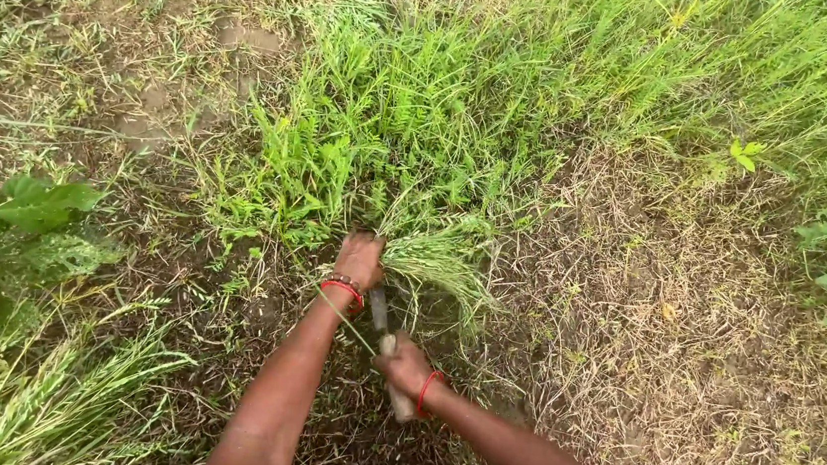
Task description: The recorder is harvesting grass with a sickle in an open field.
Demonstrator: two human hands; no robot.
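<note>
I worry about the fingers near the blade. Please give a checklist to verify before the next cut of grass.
1. Left hand closed on the grass bunch: ok.
2. Right hand closed on the sickle handle: ok.
3. Blade below the left hand, apart from fingers: cannot tell, very close.
4. Blade edge direction: cannot tell.
5. Ground beside the bunch free of stones: ok where visible.

One head view only. We look steeply down from above onto the ground (699, 387), facing forward, close enough that our forearms enter from the bottom edge.
</note>
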